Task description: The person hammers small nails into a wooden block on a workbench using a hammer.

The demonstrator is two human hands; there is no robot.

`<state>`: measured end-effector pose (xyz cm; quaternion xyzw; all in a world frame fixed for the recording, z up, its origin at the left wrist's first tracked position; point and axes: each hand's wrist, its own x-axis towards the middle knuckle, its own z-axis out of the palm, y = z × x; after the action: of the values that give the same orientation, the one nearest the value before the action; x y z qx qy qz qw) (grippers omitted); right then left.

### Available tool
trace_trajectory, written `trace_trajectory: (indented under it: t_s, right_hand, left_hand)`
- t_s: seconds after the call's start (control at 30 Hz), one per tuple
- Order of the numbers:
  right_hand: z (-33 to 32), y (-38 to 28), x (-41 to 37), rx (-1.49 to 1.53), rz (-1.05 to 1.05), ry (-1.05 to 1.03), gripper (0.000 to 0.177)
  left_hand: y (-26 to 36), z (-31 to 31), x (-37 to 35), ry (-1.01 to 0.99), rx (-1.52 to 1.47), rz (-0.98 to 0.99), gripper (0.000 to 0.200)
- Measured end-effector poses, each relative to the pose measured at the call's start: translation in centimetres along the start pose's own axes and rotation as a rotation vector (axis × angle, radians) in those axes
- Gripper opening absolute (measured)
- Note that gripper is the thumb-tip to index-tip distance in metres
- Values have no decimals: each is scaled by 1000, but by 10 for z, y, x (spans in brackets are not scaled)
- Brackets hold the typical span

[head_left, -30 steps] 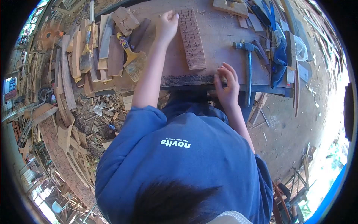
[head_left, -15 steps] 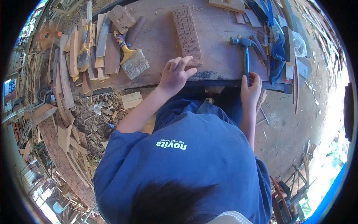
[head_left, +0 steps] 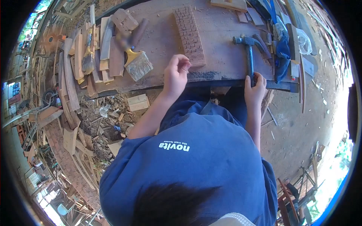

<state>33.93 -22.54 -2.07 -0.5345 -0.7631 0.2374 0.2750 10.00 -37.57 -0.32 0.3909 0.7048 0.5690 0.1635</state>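
My left hand (head_left: 176, 76) is raised just left of the near end of a carved wooden block (head_left: 189, 35), its fingers curled together. Whatever it may hold is too small or hidden to make out. The block lies on the brown table (head_left: 222, 41), its top covered with rows of small notches. On the right, my right hand (head_left: 254, 88) is closed round the lower handle of a blue hammer (head_left: 249, 51) at the table's near edge. The hammer's head points away from me.
A wide paintbrush (head_left: 138, 66) lies on the left beside stacked wood strips (head_left: 107, 41) and a wooden block (head_left: 124, 20). To the right are a dark curved piece (head_left: 263, 47), a blue cloth (head_left: 283, 56) and a clear plastic bag (head_left: 303, 41). Wood scraps (head_left: 103, 120) cover the ground below left.
My left hand has drawn back slightly from the carved block, and its fingers have gone from spread to curled. My right hand stays on the hammer handle.
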Motion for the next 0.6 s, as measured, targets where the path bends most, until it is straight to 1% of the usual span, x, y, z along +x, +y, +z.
trace_trajectory:
  t_s: [0.03,0.07,0.1,0.17,0.2,0.23,0.3,0.33,0.4,0.43,0.5,0.53,0.6]
  right_hand:
    - [-1,-1,0,2,3,0,34]
    - [-3,-3,0,18,5,-12,34]
    - [-3,-4,0,34,6,-25,35]
    - [-2,-2,0,44,5,-23,35]
    - [-2,0,0,50,1,-21,35]
    - [-2,-1,-1,52,8,-19,35]
    - [-3,-2,-2,58,8,-22,35]
    - [-2,-1,-3,59,14,-19,35]
    - [-1,-1,-4,42,-1,-8,36]
    - [-1,0,-4,45,3,-6,36]
    - [-1,3,-4,71,-9,-19,37]
    - [-1,3,-5,75,-4,-18,37]
    - [-2,2,-5,75,12,-20,38]
  left_hand:
    - [-2,-2,4,42,-166,-162,11]
    - [-8,-6,7,35,-135,-128,17]
    - [-10,-8,12,33,-132,-129,17]
    - [-13,-11,19,45,-16,-11,23]
    - [-5,-13,23,7,39,-8,29]
    - [4,-16,28,-1,41,-7,29]
    - [21,-20,37,-200,420,191,39]
    - [28,-20,41,-206,422,192,39]
    - [39,-17,48,-312,523,227,47]
    - [42,-16,51,-316,526,229,47]
    - [45,-13,58,-375,577,18,49]
    - [48,-11,62,-379,581,20,49]
    - [55,-9,69,-464,676,-134,48]
